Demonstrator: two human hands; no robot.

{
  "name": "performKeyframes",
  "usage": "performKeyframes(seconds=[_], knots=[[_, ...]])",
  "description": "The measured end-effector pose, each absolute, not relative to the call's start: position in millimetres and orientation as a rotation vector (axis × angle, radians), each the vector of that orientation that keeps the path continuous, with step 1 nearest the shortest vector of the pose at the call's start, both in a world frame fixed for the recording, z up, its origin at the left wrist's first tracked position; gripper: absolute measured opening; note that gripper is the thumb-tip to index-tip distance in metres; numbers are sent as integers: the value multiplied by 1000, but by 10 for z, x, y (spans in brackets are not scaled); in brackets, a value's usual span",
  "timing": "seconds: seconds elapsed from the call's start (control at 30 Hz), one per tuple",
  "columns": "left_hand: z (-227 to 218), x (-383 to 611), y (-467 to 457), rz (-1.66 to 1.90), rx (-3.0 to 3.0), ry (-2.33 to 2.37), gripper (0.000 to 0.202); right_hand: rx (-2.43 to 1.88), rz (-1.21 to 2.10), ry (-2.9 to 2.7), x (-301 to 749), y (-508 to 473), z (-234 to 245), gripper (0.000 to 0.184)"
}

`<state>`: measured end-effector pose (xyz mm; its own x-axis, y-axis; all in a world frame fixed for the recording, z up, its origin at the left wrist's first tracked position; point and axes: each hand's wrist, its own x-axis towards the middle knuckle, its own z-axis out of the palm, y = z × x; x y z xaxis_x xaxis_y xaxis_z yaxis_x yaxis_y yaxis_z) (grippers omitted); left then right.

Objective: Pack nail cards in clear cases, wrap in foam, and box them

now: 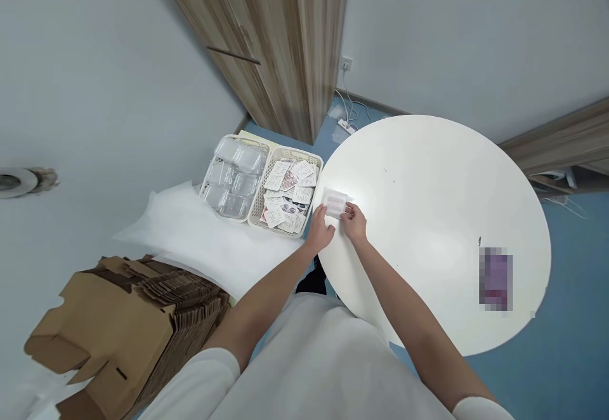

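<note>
A small clear plastic case with a card inside lies near the left edge of the round white table. My left hand rests at its near left corner, fingers curled against it. Gripping the case's near right edge with pinched fingers is my right hand. Both hands hold the case down on the tabletop.
Left of the table stand two white baskets: one with clear plastic cases, one with several printed cards. They sit on white foam sheets. Flattened cardboard boxes pile at lower left. A wooden cabinet stands behind. A blurred purple object lies on the table's right.
</note>
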<state>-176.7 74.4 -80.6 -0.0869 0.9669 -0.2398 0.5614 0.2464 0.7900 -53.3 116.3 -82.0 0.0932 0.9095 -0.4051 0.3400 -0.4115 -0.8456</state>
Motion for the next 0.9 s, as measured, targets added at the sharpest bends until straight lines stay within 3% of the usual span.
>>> performKeyframes(seconds=[0.9], knots=[[-662, -1702, 386, 745, 1435, 1745, 54, -1745, 1334, -1317, -140, 515, -541, 49]])
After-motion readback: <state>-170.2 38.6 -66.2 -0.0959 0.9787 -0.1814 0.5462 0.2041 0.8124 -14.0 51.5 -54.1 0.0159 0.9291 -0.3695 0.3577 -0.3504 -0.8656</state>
